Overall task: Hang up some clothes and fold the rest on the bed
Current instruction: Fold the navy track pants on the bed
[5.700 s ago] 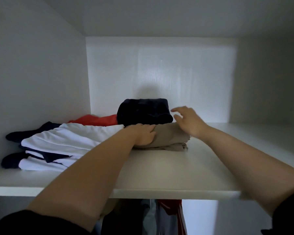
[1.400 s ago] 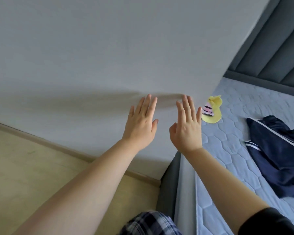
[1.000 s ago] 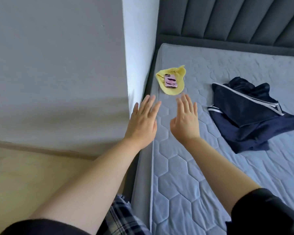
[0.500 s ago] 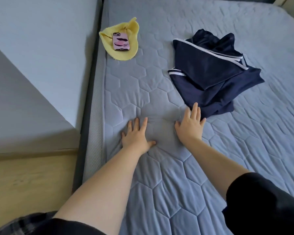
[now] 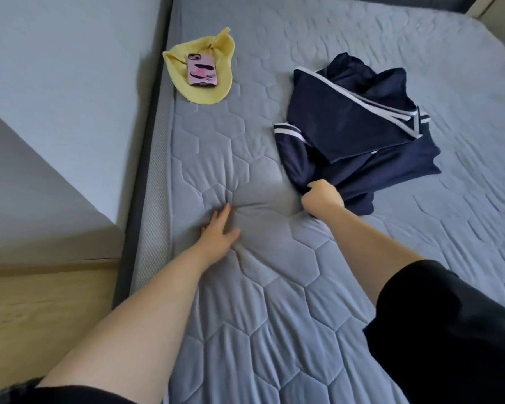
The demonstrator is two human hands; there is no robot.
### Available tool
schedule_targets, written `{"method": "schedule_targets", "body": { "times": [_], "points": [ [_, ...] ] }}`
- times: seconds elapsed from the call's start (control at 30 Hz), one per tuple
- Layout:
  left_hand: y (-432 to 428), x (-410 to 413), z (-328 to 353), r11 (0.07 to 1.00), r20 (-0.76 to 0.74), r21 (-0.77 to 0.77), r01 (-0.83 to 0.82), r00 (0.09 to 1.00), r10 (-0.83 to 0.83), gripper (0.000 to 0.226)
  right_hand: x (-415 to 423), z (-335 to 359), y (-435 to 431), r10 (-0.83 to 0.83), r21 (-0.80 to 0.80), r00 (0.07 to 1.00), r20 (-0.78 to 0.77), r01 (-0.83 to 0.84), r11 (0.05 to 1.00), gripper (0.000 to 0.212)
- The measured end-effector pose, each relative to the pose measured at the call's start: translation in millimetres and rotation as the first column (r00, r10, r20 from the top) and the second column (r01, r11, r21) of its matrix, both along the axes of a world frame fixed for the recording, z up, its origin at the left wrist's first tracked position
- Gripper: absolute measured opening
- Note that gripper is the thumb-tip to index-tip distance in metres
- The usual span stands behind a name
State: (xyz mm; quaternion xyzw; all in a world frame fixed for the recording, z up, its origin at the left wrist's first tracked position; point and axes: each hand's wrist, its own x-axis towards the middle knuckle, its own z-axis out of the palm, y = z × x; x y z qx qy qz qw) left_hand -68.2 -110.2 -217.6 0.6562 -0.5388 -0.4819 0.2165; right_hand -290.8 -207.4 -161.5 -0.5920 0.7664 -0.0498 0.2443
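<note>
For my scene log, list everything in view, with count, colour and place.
navy clothing: one crumpled pile, dark navy with white trim, on the mattress right of centre
yellow cloth: one, pale yellow, far left of the mattress
phone: one, pink case, lying on the yellow cloth
mattress: one, grey-blue quilted, fills most of the view
bed frame: one, dark grey, along the mattress's left edge
floor: light wood, lower left
left hand: one, fingers straight, pressing on the mattress
right hand: one, grips the near edge of the navy clothing
</note>
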Motion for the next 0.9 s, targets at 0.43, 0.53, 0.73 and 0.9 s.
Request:
{"method": "schedule_targets", "body": {
  "times": [0.43,0.53,0.73,0.9],
  "points": [
    [79.2,54.4,19.6,0.827,-0.820,0.481,-0.290,0.185,0.542,0.064,98.8,30.2,141.4,0.401,0.084,0.681,0.613,-0.561,0.824,0.024],
    [84.4,43.1,23.9,0.815,-0.723,0.444,-0.372,0.389,0.571,0.026,76.0,17.1,120.4,0.473,-0.273,0.877,-0.085,-0.477,0.835,0.053],
    [94.3,37.6,35.8,0.790,-0.620,0.365,-0.493,0.504,0.601,0.030,52.8,8.4,123.2,0.423,-0.073,0.866,-0.265,-0.456,0.887,0.036],
    [101.2,53.5,52.3,0.779,-0.516,0.263,-0.570,0.599,0.612,0.022,113.1,43.1,152.7,0.353,0.068,0.846,0.400,-0.412,0.909,0.018]
  ]
}}
